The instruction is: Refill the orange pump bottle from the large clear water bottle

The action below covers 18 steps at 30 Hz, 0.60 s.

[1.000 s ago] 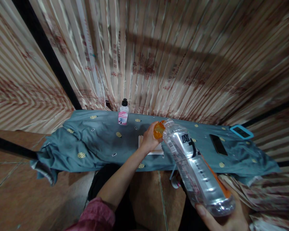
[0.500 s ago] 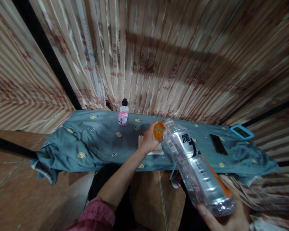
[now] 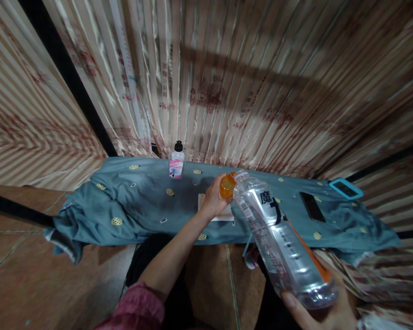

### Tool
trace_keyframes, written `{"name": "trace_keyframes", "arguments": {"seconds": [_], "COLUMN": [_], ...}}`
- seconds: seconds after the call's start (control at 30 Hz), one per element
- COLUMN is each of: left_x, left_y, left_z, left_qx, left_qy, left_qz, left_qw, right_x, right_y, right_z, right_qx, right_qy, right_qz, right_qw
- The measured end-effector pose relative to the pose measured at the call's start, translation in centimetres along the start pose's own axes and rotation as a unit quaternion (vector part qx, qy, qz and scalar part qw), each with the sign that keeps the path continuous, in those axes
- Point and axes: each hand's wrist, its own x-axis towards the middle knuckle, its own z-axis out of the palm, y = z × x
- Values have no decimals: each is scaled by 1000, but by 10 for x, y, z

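Note:
My left hand [image 3: 212, 200] is closed around a small orange see-through cup [image 3: 227, 185] above the middle of the cloth. A large clear plastic bottle [image 3: 284, 238] with a silver and orange label lies tilted in the grip of my right hand [image 3: 325, 309], which holds it near the base. The bottle's mouth touches or nearly touches the cup, pointing up and left. Whether any liquid passes between them I cannot tell. Below my left hand is a pale, flat paper-like piece [image 3: 223, 216], partly hidden.
A green-blue patterned cloth [image 3: 147, 197] covers the low bench. On it stand a small black-capped bottle [image 3: 176, 162], a dark phone [image 3: 312, 206] and a blue-framed device [image 3: 346, 188]. Striped curtains [image 3: 206, 91] and black poles [image 3: 65, 73] surround it. A pinkish-white item [image 3: 251, 259] is below.
Almost nothing differs. Both hands, the cup and the tilted bottle keep their places, with only a very slight shift in the view.

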Motion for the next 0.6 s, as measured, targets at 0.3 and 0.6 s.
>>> {"name": "trace_keyframes", "arguments": {"seconds": [0.3, 0.6], "left_x": [1, 1], "left_y": [-1, 1], "left_z": [0, -1], "left_qx": [2, 8], "left_qy": [-2, -5], "left_qz": [3, 3], "left_qw": [1000, 1000], "right_x": [0, -1], "right_y": [4, 5], "right_z": [0, 1], "right_qx": [-10, -16], "right_qy": [2, 7], "right_qz": [-10, -6], "right_qw": [1000, 1000]}}
